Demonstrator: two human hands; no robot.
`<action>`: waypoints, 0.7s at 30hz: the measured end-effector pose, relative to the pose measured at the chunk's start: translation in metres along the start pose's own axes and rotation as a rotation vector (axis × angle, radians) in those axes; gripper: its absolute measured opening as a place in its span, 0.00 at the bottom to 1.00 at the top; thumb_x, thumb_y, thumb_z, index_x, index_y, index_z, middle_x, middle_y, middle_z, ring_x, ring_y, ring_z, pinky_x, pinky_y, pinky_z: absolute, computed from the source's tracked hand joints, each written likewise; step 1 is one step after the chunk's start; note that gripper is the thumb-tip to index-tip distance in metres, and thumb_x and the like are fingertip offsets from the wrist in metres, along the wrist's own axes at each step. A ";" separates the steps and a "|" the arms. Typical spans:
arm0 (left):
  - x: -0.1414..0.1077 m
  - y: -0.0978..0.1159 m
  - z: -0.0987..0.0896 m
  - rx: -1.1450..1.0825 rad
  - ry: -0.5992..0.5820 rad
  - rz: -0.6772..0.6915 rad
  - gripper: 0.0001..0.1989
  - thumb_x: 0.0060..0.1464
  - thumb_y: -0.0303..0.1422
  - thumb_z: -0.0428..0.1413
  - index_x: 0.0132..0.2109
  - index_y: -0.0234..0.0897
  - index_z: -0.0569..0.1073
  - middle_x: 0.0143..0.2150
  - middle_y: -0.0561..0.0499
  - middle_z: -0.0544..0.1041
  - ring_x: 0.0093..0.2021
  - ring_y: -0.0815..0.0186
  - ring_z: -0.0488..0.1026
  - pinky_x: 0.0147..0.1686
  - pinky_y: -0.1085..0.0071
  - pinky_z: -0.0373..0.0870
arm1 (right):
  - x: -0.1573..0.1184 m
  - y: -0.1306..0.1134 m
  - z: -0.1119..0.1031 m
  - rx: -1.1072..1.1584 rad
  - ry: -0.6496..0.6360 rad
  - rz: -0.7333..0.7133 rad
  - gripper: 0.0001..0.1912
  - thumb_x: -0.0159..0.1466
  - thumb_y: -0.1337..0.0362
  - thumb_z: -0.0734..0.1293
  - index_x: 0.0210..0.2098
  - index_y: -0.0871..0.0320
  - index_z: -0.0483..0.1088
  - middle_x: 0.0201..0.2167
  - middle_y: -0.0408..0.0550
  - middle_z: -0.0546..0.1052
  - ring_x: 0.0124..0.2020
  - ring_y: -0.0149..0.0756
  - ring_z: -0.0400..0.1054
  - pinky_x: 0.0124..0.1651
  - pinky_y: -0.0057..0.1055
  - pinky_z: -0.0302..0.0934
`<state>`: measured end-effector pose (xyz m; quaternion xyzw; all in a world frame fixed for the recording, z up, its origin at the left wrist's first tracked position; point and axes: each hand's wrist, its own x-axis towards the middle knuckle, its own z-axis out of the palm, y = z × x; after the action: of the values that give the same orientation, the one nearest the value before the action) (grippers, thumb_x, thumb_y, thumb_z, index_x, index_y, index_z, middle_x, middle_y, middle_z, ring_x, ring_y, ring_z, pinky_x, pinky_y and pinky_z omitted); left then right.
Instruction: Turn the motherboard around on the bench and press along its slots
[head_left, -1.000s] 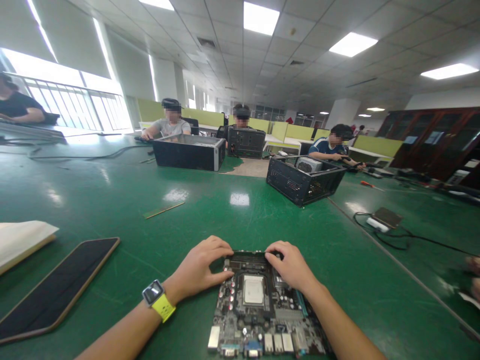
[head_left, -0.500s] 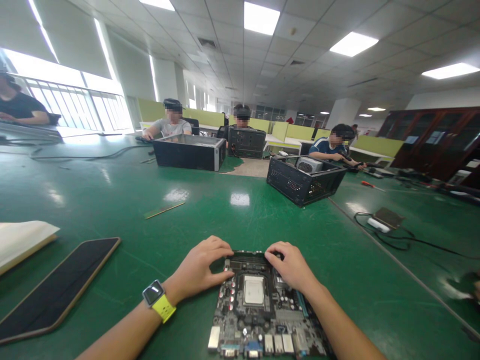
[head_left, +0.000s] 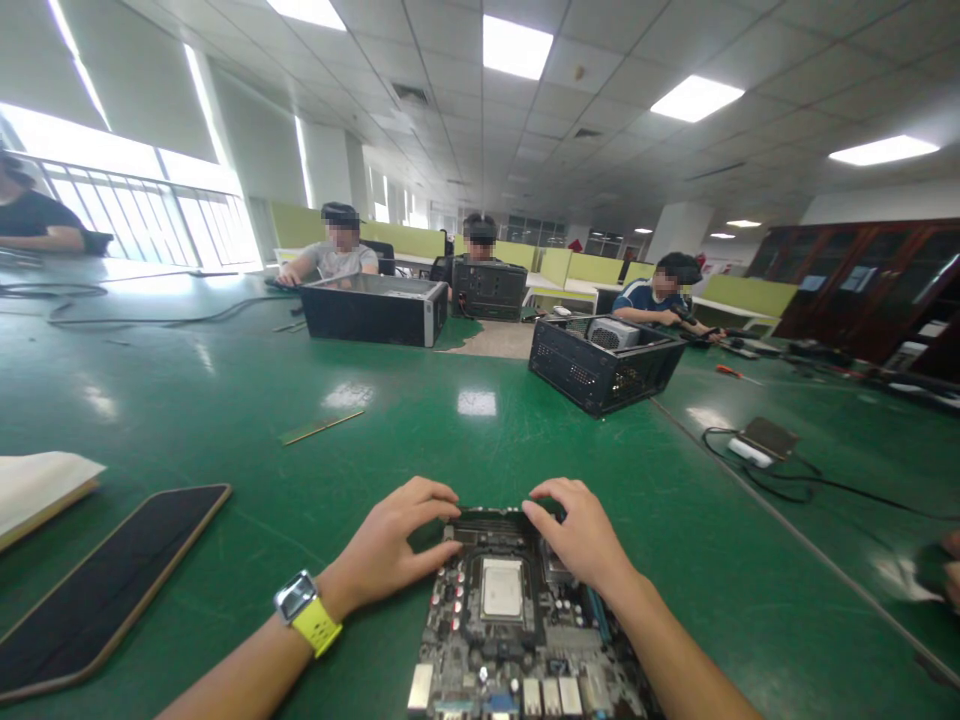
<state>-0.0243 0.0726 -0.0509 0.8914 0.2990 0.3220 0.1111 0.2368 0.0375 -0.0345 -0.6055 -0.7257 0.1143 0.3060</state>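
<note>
The motherboard (head_left: pixel 517 642) lies flat at the near middle of the bench (head_left: pixel 420 420). The left hand (head_left: pixel 379 545) has its fingers parted at the far left corner; the right hand's (head_left: pixel 581 540) fingers curl at the far right corner, and whether they pinch it I cannot tell. If only the far end were lifted, the near end with its ports (head_left: pixel 551 695) could scrape the bench. A slipping thumb might bend the capacitors (head_left: pixel 457 607) or smudge the bare processor (head_left: pixel 501 588); the right forearm could press the teal slot (head_left: pixel 600 612).
</note>
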 end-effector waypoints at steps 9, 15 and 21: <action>-0.001 -0.002 -0.001 0.072 0.238 -0.030 0.06 0.58 0.31 0.53 0.41 0.37 0.73 0.41 0.47 0.74 0.42 0.62 0.72 0.43 0.66 0.70 | -0.065 -0.095 0.042 -0.183 -0.340 -0.040 0.51 0.49 0.34 0.64 0.62 0.61 0.58 0.63 0.62 0.57 0.64 0.65 0.46 0.62 0.58 0.42; -0.001 -0.003 -0.001 0.079 0.230 -0.044 0.05 0.59 0.31 0.53 0.40 0.37 0.73 0.39 0.48 0.74 0.41 0.63 0.72 0.42 0.66 0.70 | -0.065 -0.094 0.053 -0.223 -0.435 -0.003 0.45 0.52 0.41 0.65 0.61 0.63 0.61 0.63 0.64 0.58 0.64 0.62 0.48 0.63 0.55 0.42; -0.004 -0.006 -0.001 0.087 0.224 -0.047 0.05 0.58 0.31 0.53 0.40 0.38 0.73 0.39 0.49 0.75 0.40 0.63 0.72 0.42 0.66 0.70 | -0.025 -0.044 0.018 -0.389 -0.184 0.047 0.26 0.60 0.52 0.60 0.53 0.56 0.70 0.56 0.56 0.68 0.58 0.54 0.58 0.58 0.48 0.52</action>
<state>-0.0299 0.0747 -0.0546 0.8465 0.3441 0.4037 0.0459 0.1924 0.0071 -0.0328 -0.6568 -0.7447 0.0341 0.1133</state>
